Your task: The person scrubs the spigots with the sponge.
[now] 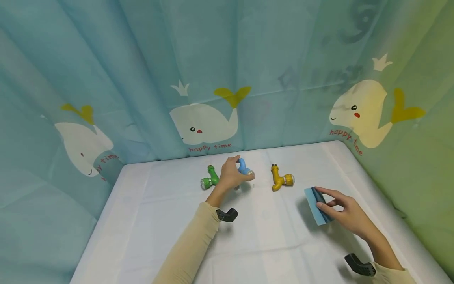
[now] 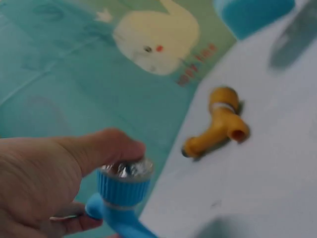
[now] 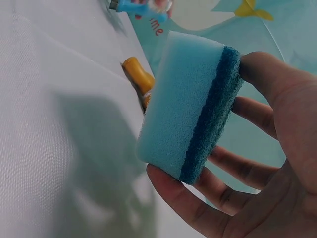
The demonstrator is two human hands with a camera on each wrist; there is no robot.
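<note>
My left hand (image 1: 232,173) grips a blue faucet (image 1: 243,167) above the back middle of the table. In the left wrist view the thumb presses on the clear cap of the faucet's ribbed blue knob (image 2: 124,191); the lower fingers are partly hidden. Over the right side of the table my right hand (image 1: 349,211) holds a sponge (image 3: 185,104), light blue with a dark blue scouring layer. Its thumb and fingers pinch the sponge by its edges, and a shadow lies on the cloth below. The faucet and the sponge are well apart.
A green faucet (image 1: 211,178) lies left of my left hand, partly behind it. On the right, between the hands, lies a yellow faucet (image 1: 280,179). White cloth (image 1: 159,232) covers the table. Curtains with whale prints (image 1: 209,124) stand along the back and sides.
</note>
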